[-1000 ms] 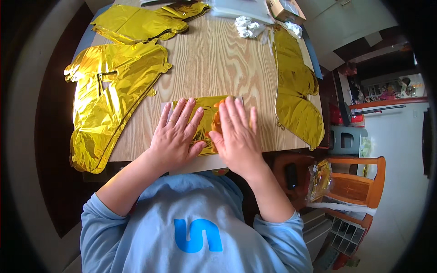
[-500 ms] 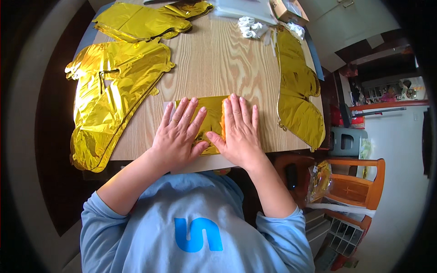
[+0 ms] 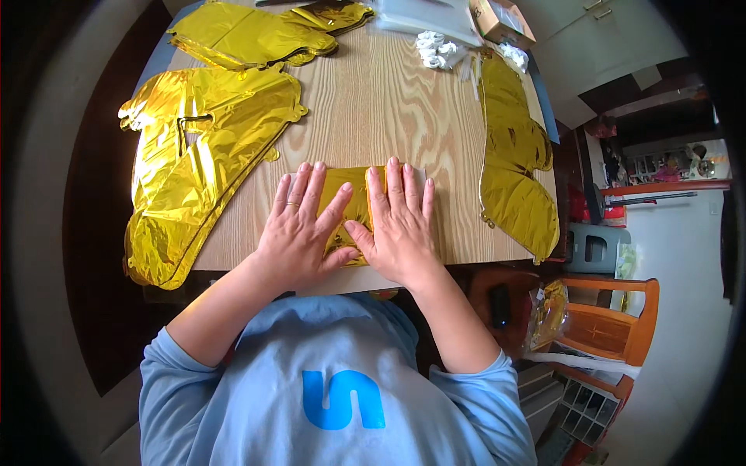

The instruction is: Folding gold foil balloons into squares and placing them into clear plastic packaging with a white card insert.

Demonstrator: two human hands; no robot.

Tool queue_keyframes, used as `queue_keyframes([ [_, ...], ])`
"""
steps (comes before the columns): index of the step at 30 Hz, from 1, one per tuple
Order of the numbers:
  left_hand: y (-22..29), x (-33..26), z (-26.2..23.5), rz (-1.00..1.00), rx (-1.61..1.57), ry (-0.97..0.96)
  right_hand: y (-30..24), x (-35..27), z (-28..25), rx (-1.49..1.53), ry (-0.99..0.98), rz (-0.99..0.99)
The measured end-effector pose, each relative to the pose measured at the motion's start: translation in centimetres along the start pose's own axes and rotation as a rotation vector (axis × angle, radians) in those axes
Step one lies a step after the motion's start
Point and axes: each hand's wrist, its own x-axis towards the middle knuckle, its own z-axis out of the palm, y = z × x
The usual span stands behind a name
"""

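Observation:
My left hand [image 3: 299, 233] lies flat with fingers spread on the left part of a folded gold foil balloon [image 3: 352, 210] at the table's near edge. On its right part presses my right hand [image 3: 400, 225], palm down and fingers stretched out. Gold foil shows between the two hands; the rest is hidden under them. Beneath the foil a pale flat sheet [image 3: 350, 280] sticks out toward me and a little at the sides.
Flat gold foil balloons lie in a stack [image 3: 214, 155] at the left, another pile [image 3: 241, 35] far left, and one long shape [image 3: 517, 155] along the right edge. Clear plastic bags [image 3: 427, 19], white crumpled bundles [image 3: 437, 51] and a cardboard box [image 3: 503, 27] stand far right. A wooden chair [image 3: 598, 318] is at right.
My right hand has slid slightly left over the foil, nearer my left hand. The left hand keeps its flat place. The whole view has shifted a little.

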Motion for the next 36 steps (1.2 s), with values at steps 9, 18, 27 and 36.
queue_keyframes([
  [9,0.7,2.0,-2.8,-0.052,0.041,-0.046,2.3,-1.0,-0.2,0.629,0.366,0.078],
  [18,1.2,7.8,-0.5,0.194,-0.301,0.174,2.9,-12.0,-5.3,0.738,0.162,0.588],
  [27,0.2,6.6,1.0,0.239,-0.337,0.057,1.5,-12.7,-1.0,1.822,0.079,0.85],
  [36,0.0,6.6,1.1,0.259,-0.326,0.042,0.5,-12.4,-0.3,2.004,0.147,0.905],
])
